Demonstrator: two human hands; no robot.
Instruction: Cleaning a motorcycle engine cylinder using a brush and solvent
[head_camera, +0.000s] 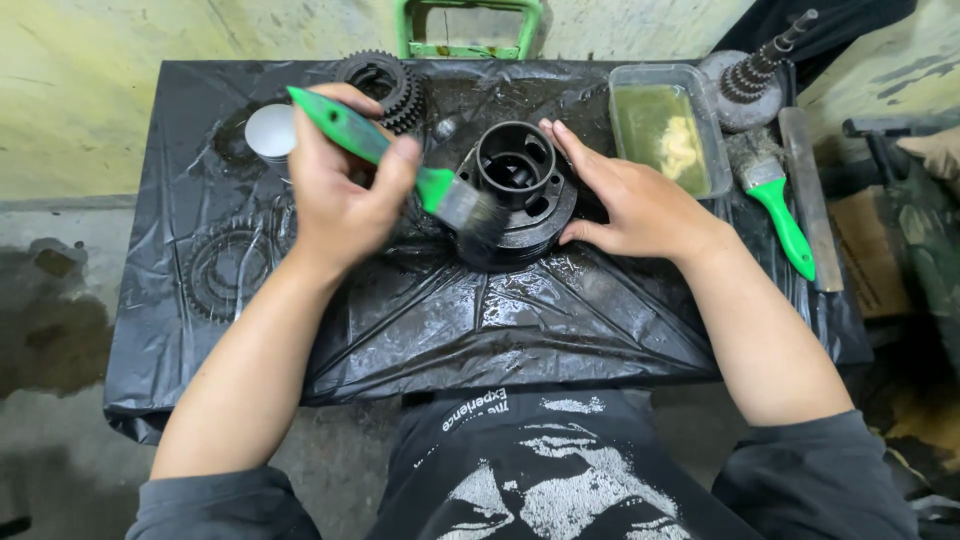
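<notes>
My left hand (335, 190) grips a green-handled paintbrush (400, 165), whose dark bristles press against the left flank of a black round metal hub (515, 190). The hub has a hollow cylindrical centre and sits in the middle of a table covered with wet black plastic sheet (480, 310). My right hand (625, 195) lies flat against the hub's right side, fingers spread along its rim, steadying it.
A dark gear (385, 85) and a round metal lid (270, 130) lie at the back left, another gear (225, 270) at the left. At the right stand a plastic tub of yellowish liquid (665, 125), a second green brush (775, 200), a flat file (810, 195) and a splined shaft (755, 75).
</notes>
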